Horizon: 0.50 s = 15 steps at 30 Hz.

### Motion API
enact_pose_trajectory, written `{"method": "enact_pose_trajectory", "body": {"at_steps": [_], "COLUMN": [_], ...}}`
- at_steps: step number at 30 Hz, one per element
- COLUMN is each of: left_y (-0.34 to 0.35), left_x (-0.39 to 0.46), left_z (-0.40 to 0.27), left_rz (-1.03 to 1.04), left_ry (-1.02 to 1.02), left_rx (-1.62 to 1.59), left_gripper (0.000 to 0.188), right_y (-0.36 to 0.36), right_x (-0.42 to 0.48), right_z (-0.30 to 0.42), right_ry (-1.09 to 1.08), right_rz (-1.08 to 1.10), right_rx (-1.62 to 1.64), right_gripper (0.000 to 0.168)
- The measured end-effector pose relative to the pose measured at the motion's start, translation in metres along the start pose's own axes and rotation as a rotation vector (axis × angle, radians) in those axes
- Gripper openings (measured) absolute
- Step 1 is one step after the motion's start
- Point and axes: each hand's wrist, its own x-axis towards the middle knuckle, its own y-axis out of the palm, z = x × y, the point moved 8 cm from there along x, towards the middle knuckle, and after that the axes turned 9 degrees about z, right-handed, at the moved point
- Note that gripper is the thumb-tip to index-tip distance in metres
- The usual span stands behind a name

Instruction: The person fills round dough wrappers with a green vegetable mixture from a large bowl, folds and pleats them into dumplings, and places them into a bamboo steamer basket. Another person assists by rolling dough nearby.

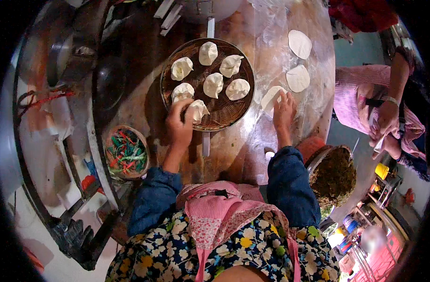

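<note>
My left hand (180,121) is at the near left rim of a round woven tray (222,114), its thumb and fingers around a pleated dough bun (200,110). Several more pleated buns sit apart across the tray, one dough bun (182,92) just beyond my left fingers. Over on the right, my right hand (284,111) has its fingertips on the edge of a flat dough round (270,99). Whether they grip it or only rest on it is unclear. Two other flat rounds, a near one (298,78) and a far one (300,44), lie beyond on the floured wooden table (232,151).
A basin of dark chopped filling (333,178) stands by my right forearm. Left of my left arm is a small basket of coloured strips (127,151). Pale bars (206,144) protrude beneath the tray. Beyond the table's right edge are another person's hands (386,121).
</note>
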Motion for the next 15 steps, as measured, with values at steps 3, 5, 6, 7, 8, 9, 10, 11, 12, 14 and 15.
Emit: {"method": "enact_pose_trajectory", "body": {"at_steps": [3,5,6,7,8,9,10,11,12,14,15], "left_y": [-0.024,-0.022,-0.016,-0.010,-0.007,-0.009,-0.009,-0.009,-0.009,-0.008,-0.008], "left_x": [0.013,0.035,0.042,0.047,0.049,0.050,0.052,0.054,0.055,0.054,0.051], "left_z": [-0.008,-0.015,-0.006,0.008,0.013,0.021,0.021,0.020,0.019,0.028,0.032], "left_rz": [-0.154,-0.118,-0.047,0.025,0.093,0.102,0.107,0.112,0.116,0.109,0.108], "left_ry": [0.038,0.054,0.059,0.066,0.069,0.028,0.041,0.054,0.068,0.036,0.012], "left_rx": [0.213,0.314,0.279,0.244,0.211,0.152,0.169,0.186,0.204,0.176,0.145], "left_gripper": [0.028,0.028,0.027,0.027,0.027,0.027,0.026,0.026,0.026,0.027,0.029], "right_y": [-0.003,-0.010,-0.005,0.003,0.008,0.011,0.011,0.012,0.016,0.028,0.030], "right_x": [0.003,0.006,0.007,0.008,0.010,0.011,0.012,0.012,0.013,0.012,0.005], "right_z": [-0.006,-0.008,-0.015,-0.028,-0.034,-0.034,-0.032,-0.030,-0.033,-0.039,-0.042], "right_ry": [0.012,0.055,0.102,0.150,0.193,0.160,0.133,0.106,0.152,0.241,0.283], "right_rz": [-0.001,-0.068,-0.036,-0.006,0.028,0.045,0.061,0.076,0.132,0.235,0.220], "right_rx": [0.030,0.064,0.080,0.095,0.113,0.117,0.118,0.120,0.185,0.321,0.427], "right_gripper": [0.041,0.039,0.039,0.038,0.037,0.035,0.034,0.032,0.034,0.038,0.036]}}
